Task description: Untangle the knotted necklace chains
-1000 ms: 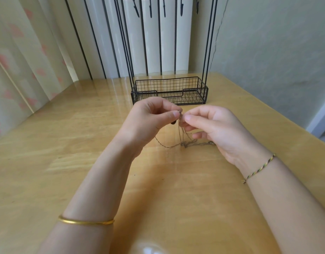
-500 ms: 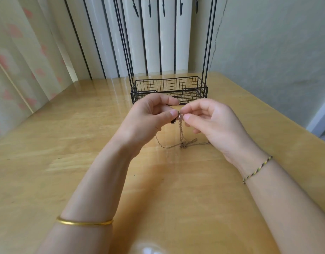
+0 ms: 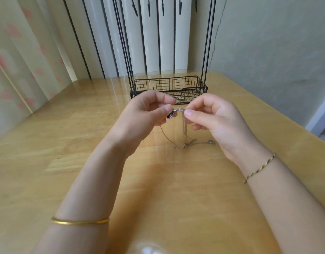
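Over the wooden table [image 3: 66, 162], just in front of the wire basket [image 3: 169, 85], the left hand [image 3: 145, 114] and right hand [image 3: 218, 121] almost meet at the fingertips. Each pinches the necklace chains [image 3: 183, 129] at the tangle held between them. The strands hang down to the tabletop, and a dark pendant [image 3: 170, 114] dangles beside the left thumb.

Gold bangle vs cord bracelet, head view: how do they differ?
The gold bangle is a smooth, shiny band; the cord bracelet is thin, twisted, yellow and dark. The gold bangle sits well up the left forearm; the cord bracelet sits at the right wrist. Both are worn.
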Motion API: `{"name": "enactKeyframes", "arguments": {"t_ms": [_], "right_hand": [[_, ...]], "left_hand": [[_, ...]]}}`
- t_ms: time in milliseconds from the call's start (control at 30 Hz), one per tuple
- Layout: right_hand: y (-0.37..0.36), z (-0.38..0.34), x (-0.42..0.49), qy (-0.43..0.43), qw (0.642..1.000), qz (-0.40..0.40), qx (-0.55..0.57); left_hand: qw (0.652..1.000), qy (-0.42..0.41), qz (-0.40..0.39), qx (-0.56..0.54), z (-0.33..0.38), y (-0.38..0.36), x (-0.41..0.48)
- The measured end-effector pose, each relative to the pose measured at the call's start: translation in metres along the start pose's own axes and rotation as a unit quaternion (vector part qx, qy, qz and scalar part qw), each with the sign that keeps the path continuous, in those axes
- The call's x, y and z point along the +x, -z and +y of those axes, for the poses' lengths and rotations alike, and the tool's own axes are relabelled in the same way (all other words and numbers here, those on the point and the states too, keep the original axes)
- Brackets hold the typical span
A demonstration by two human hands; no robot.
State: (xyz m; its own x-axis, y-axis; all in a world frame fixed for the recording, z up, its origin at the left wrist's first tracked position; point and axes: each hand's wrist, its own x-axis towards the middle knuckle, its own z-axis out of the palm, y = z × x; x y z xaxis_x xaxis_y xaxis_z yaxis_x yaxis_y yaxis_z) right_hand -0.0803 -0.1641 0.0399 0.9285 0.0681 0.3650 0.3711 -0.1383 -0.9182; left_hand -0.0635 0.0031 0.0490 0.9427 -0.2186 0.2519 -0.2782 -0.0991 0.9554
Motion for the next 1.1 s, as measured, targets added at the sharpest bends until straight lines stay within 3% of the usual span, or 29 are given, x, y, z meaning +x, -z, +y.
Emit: {"name": "enactKeyframes", "arguments": {"t_ms": [333,567,867,1100], "right_hand": [[0.002,0.004,0.002,-0.038,0.996,-0.009,0.079],[-0.001,0.005,0.002,-0.030,0.997,0.002,0.068],[-0.003,0.004,0.001,0.004,0.999,0.038,-0.005],[-0.003,0.003,0.002,-0.028,0.998,0.052,0.009]], "left_hand": [[0.998,-0.011,-0.014,0.057,0.000,-0.005,-0.001],[0.992,-0.073,0.000,0.105,0.003,-0.012,-0.002],[0.959,-0.131,0.048,0.245,0.001,-0.016,-0.001],[0.943,-0.150,0.053,0.294,0.001,-0.018,-0.002]]}}
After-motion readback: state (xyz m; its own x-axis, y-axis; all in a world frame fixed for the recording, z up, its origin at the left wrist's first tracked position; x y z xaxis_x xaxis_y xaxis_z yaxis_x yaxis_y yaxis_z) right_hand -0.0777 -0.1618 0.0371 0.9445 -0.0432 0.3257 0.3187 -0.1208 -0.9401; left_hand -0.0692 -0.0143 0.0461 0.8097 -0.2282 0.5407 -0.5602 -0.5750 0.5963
